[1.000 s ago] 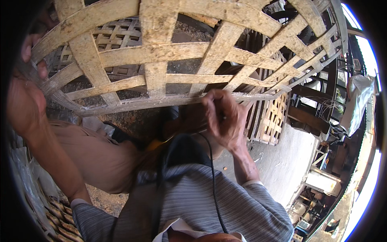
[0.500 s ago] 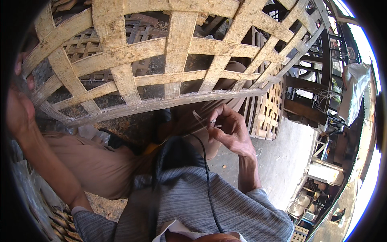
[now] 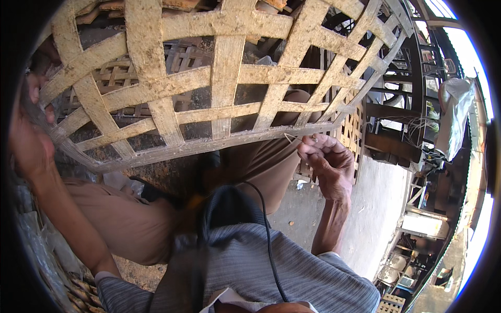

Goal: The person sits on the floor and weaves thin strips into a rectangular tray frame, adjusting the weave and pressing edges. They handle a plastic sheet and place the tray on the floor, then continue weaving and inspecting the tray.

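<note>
A large woven bamboo lattice panel (image 3: 224, 94), edged with a greyish frame strip, stands tilted across the upper view. At its left end my left hand (image 3: 36, 138) is closed round the edge, the fingers partly lost in the dark rim. My right hand (image 3: 334, 164) is near the lower frame strip, right of the middle, with thumb and fingertips pinched together. A thin, pale, bent strip (image 3: 288, 136) sticks out of that pinch toward the panel; its exact kind is too small to tell. Whether its tip touches the frame I cannot tell.
More lattice work (image 3: 182, 57) shows through the gaps, and another lattice panel (image 3: 350, 128) stands behind my right hand. A dark wooden rack (image 3: 391, 136) and a whitish plastic bag (image 3: 453, 117) are at the right. Grey floor (image 3: 365, 208) lies below; a black cord (image 3: 266, 208) hangs before my shirt.
My right hand has moved right and closer to the lower frame strip, its fingers now more tightly pinched. The panel sits slightly lower at its left end. My left hand still grips it.
</note>
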`<state>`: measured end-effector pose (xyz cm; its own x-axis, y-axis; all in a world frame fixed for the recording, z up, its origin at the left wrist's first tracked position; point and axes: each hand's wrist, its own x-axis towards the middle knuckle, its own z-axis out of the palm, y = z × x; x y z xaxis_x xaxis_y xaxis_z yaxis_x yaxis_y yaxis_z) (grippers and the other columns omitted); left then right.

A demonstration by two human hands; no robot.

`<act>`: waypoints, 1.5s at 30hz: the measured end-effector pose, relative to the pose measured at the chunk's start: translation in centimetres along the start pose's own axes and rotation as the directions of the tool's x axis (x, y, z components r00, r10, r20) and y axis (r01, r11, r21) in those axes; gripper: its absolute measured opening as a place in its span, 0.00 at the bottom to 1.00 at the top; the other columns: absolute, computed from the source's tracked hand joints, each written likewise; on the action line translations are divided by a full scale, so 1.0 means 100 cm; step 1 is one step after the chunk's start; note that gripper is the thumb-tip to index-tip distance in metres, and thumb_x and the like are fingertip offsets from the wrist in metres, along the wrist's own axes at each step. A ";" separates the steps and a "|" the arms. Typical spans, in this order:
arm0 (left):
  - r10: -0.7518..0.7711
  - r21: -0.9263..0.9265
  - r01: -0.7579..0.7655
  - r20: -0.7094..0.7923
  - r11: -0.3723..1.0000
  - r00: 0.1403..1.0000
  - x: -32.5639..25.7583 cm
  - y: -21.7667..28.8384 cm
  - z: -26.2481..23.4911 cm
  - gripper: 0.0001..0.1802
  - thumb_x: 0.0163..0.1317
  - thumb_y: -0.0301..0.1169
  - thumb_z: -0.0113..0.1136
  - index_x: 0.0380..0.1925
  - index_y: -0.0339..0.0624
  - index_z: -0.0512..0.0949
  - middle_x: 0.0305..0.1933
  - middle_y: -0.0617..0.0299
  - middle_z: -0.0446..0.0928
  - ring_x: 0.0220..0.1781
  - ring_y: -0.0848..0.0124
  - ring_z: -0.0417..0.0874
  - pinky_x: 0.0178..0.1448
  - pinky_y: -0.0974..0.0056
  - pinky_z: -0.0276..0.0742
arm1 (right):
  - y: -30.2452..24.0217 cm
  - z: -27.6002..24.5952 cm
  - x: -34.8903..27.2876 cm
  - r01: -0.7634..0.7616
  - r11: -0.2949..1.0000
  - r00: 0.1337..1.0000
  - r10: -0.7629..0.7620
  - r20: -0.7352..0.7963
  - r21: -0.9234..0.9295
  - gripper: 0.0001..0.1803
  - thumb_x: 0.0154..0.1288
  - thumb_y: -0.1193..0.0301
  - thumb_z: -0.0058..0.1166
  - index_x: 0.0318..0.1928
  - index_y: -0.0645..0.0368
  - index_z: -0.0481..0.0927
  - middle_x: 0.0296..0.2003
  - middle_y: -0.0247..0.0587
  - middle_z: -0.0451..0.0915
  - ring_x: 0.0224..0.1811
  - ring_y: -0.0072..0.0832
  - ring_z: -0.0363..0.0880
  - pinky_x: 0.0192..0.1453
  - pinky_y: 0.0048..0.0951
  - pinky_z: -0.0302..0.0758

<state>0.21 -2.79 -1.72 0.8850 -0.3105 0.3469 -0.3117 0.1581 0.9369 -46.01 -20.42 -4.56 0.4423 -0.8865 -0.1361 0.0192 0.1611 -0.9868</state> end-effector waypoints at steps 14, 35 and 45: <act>-0.051 -0.128 0.052 0.015 0.990 0.999 0.008 -0.033 -0.014 0.18 0.81 0.42 0.57 0.60 0.44 0.83 0.32 0.70 0.70 0.42 0.78 0.78 0.23 0.73 0.63 | 0.000 0.110 0.018 0.276 0.814 0.898 -0.029 0.439 -0.511 0.19 0.90 0.60 0.44 0.54 0.62 0.84 0.24 0.29 0.73 0.25 0.17 0.70 0.31 0.27 0.68; 0.086 0.060 -0.089 0.055 0.994 0.995 0.008 -0.036 -0.022 0.16 0.84 0.36 0.52 0.61 0.40 0.81 0.38 0.65 0.76 0.49 0.71 0.81 0.33 0.69 0.68 | -0.008 0.003 0.012 0.038 0.744 0.985 -0.139 -0.098 -0.667 0.21 0.88 0.56 0.48 0.49 0.62 0.84 0.25 0.32 0.82 0.22 0.15 0.72 0.24 0.22 0.67; -0.010 -0.097 0.012 0.017 0.995 1.000 0.004 -0.028 -0.003 0.19 0.82 0.40 0.56 0.63 0.45 0.82 0.33 0.69 0.76 0.42 0.82 0.79 0.27 0.76 0.68 | -0.013 0.045 0.023 0.078 0.993 0.996 -0.083 0.042 0.090 0.15 0.66 0.76 0.46 0.48 0.67 0.83 0.28 0.27 0.71 0.21 0.11 0.59 0.24 0.19 0.55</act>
<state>1.54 -3.06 -4.20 0.8821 -0.3283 0.3378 -0.2660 0.2447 0.9324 -40.96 -20.72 -3.18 0.4766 -0.8777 -0.0504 0.1345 0.1294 -0.9824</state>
